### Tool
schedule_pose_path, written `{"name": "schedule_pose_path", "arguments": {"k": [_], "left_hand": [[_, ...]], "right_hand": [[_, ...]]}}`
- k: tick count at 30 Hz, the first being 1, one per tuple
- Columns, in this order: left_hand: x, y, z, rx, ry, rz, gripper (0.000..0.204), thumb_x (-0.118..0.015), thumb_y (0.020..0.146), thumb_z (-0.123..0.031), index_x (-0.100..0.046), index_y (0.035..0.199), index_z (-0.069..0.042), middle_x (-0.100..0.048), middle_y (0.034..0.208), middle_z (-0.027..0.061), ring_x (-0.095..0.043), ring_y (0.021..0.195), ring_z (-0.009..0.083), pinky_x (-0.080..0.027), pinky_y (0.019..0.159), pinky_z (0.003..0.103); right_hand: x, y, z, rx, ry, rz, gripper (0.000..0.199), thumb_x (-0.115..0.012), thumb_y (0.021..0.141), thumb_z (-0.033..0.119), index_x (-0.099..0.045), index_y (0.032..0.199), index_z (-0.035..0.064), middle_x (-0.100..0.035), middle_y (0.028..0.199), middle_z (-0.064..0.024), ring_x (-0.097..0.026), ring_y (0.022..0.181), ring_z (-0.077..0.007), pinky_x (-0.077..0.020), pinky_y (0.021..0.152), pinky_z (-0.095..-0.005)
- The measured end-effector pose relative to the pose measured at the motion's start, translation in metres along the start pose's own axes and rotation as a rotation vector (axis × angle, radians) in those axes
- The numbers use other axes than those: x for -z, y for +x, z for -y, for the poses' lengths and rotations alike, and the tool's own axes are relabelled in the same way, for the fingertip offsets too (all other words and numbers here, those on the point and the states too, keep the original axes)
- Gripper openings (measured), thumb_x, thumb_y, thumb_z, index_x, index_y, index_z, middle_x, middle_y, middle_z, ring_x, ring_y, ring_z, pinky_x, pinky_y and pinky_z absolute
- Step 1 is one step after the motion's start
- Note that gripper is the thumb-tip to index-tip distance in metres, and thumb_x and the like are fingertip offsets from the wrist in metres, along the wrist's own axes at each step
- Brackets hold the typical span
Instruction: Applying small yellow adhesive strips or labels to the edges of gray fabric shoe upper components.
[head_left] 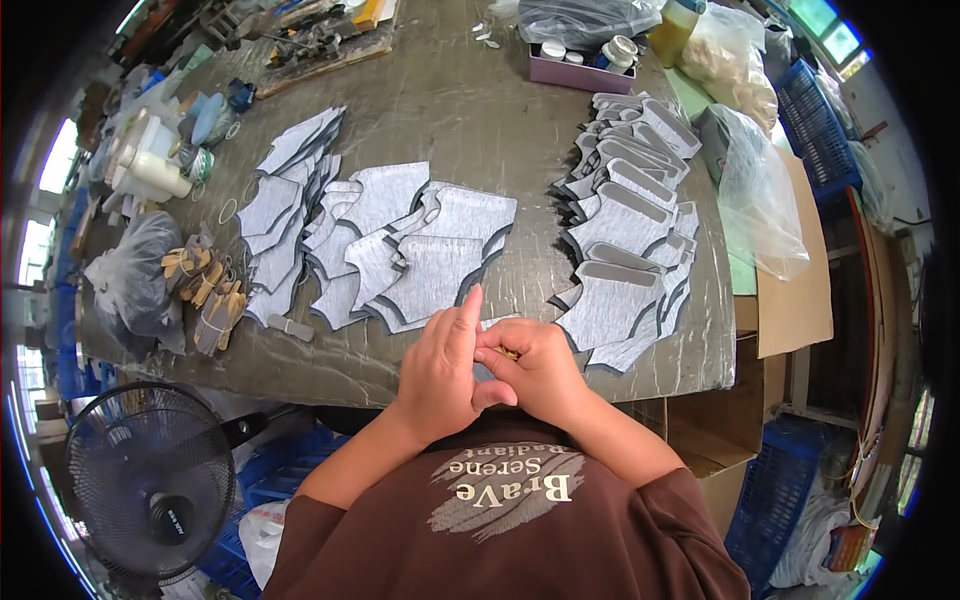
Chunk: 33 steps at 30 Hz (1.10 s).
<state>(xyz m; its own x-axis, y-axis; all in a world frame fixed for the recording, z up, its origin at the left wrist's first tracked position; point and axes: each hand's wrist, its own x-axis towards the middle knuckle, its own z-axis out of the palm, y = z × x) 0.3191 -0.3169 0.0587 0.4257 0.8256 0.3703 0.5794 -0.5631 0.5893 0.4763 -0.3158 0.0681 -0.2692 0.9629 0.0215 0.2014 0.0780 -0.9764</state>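
Observation:
My left hand [445,368] is just past the table's near edge, its index finger stretched forward and its thumb apart. Against its palm side, my right hand [540,368] is closed with curled fingers and a pinching thumb. A small yellowish bit [510,353] shows in the right hand's fingers, too small to name. Directly beyond the hands lie overlapping grey fabric cut pieces [440,265] with dark edges and notched outlines. More such pieces [275,210] lie in a row to the left. Another row [615,225], topped with darker grey rounded strips [620,275], is at the right.
Tied bundles of tan and grey strips [215,305] lie at left beside a clear plastic bag [140,280]. A purple box [580,75] with jars stands at the far edge. A black fan [150,480] is at lower left; an open cardboard box [795,275] is at right.

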Motion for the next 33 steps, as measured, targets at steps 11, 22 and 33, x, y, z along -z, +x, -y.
{"name": "schedule_pose_path", "arguments": {"k": [11,22,33], "left_hand": [[-0.003,-0.005,0.002,0.060,-0.125,0.072,0.111,-0.048,0.075,-0.074,-0.023,0.137,0.014,-0.056,0.098,0.0175,-0.056,0.087,0.0316,-0.048,0.074,0.039],[-0.002,-0.009,0.005,0.161,-0.359,0.159,0.110,-0.049,0.075,-0.074,-0.019,0.140,0.011,-0.050,0.117,0.0228,-0.056,0.098,0.0361,-0.046,0.084,0.040],[-0.005,-0.013,0.005,0.358,-0.892,0.233,0.116,-0.045,0.072,-0.079,-0.017,0.142,0.010,-0.040,0.134,0.0218,-0.043,0.124,0.0295,-0.036,0.101,0.038]], "right_hand": [[0.000,-0.004,-0.001,0.017,-0.050,0.024,0.009,-0.068,0.077,0.008,-0.067,0.084,0.0021,-0.063,0.074,-0.0153,-0.062,0.065,-0.0308,-0.0489,0.059,-0.0363],[-0.003,-0.003,-0.005,0.080,-0.032,0.006,0.008,-0.066,0.076,0.006,-0.067,0.084,0.0033,-0.064,0.075,-0.0144,-0.064,0.068,-0.0311,-0.0511,0.063,-0.0367],[-0.003,-0.002,-0.007,0.058,0.011,0.049,0.003,-0.066,0.077,0.003,-0.064,0.078,0.0013,-0.062,0.070,-0.0076,-0.058,0.062,-0.0151,-0.0512,0.079,-0.0318]]}}
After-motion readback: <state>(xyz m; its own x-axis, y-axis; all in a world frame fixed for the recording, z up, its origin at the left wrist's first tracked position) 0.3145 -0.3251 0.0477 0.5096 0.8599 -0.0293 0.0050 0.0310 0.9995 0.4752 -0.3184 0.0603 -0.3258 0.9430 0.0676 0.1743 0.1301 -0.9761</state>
